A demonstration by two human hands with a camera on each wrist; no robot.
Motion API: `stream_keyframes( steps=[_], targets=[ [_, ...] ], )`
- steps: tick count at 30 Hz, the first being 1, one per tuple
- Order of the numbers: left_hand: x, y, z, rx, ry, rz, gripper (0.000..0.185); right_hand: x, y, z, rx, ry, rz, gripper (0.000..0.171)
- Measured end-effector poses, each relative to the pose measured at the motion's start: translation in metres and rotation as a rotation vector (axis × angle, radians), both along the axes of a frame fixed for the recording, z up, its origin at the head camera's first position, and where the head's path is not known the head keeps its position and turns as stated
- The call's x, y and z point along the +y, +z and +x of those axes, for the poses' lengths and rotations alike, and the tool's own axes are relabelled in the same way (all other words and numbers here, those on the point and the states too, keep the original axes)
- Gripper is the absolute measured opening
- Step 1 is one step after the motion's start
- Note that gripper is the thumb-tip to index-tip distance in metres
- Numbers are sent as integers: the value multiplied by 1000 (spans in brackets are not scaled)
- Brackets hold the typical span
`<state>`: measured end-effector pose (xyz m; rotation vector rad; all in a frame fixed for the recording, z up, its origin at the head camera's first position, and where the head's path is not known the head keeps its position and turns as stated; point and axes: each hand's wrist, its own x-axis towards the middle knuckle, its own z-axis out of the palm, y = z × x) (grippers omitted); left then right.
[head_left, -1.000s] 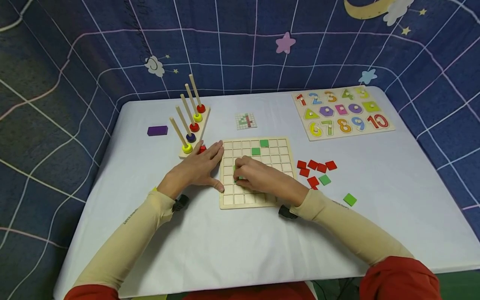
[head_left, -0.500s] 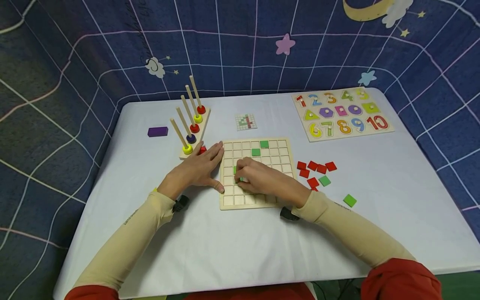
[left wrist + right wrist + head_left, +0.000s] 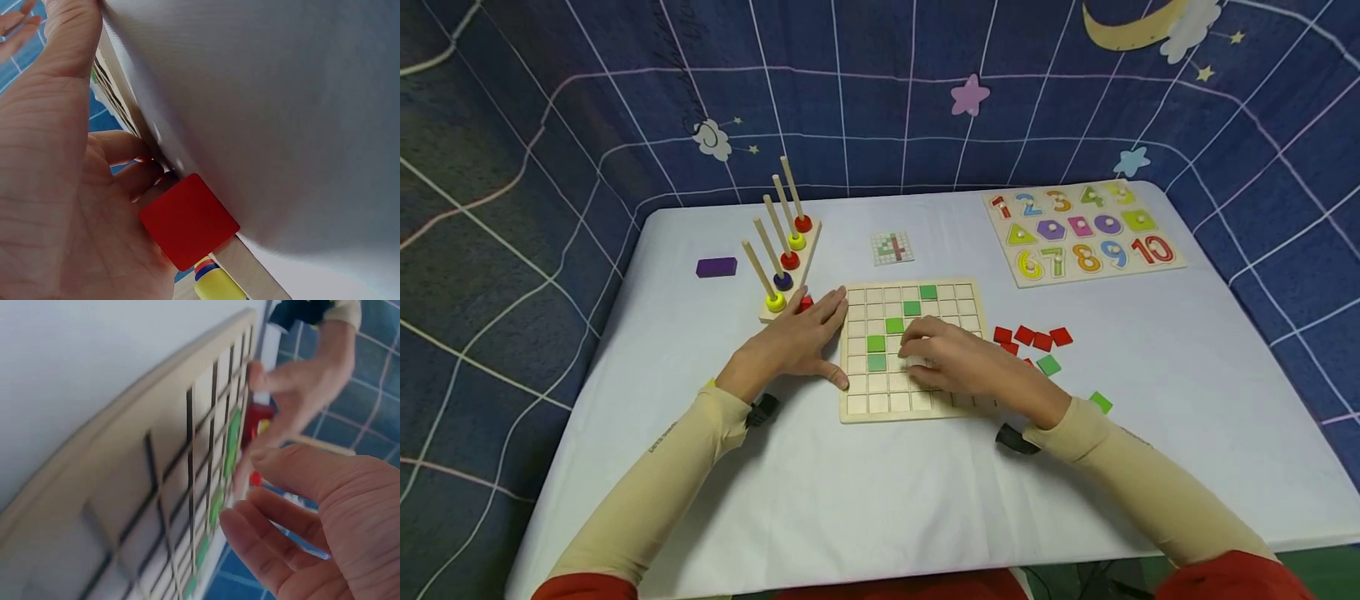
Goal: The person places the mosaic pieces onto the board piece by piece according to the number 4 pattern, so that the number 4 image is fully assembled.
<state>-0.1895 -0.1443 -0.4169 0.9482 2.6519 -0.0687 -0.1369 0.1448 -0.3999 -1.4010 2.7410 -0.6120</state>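
Note:
A square wooden grid board [image 3: 917,405] lies on the white table, with several green tiles [image 3: 876,343] set in its cells along a slanting line. My left hand [image 3: 797,337] rests against the board's left edge, fingers spread and thumb at the lower part of that edge. A red block [image 3: 190,222] sits beside its palm in the left wrist view. Over the middle of the board hovers my right hand [image 3: 955,358], fingers loosely bent and parted. In the right wrist view a gap shows between its thumb and fingers [image 3: 262,544], and nothing is held.
Loose red tiles [image 3: 1042,341] and two green tiles [image 3: 1048,365] lie right of the board. Behind it is a small pattern card [image 3: 892,247]. A peg stand with rings [image 3: 789,261] and a purple block [image 3: 716,267] are at left, a number puzzle [image 3: 1086,233] at back right.
My right hand has let go of a green tile in the lower-left cells and moved right, its fingers parting. More green tiles show on the board. The left hand stays in place.

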Motion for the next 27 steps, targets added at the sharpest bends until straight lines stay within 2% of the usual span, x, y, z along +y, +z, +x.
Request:
stream_keyframes(
  steps=[3,9,16,20,27],
  targets=[
    [-1,-1,1,-2,-1,0,136,21,5,6,-24,-52,-18,19],
    [0,-1,1,12,-11,-7,136,70,15,23,-99,-215,-47,28],
    [-4,0,3,14,-8,12,135,110,19,43,-65,-303,-46,24],
    [-4,-1,3,8,-10,7,134,131,18,56,-65,-361,-16,26],
    [-3,2,1,5,-8,-7,136,165,17,73,-117,-468,81,23]
  ],
)
